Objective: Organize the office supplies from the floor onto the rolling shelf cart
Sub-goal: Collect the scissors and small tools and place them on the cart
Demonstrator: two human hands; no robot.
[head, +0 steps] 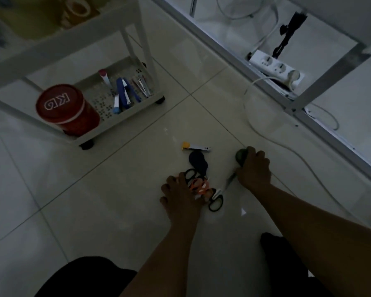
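Dim tiled floor (120,189), white cart (124,116), left fingers (169,185) on scissors (198,186), right gripping green object (241,156)

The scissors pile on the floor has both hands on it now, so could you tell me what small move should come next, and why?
Probably lift. The left hand grips the orange scissors, the right hand grips a dark green object, both on the floor. The cart's bottom shelf shows bare space beside the red tin.
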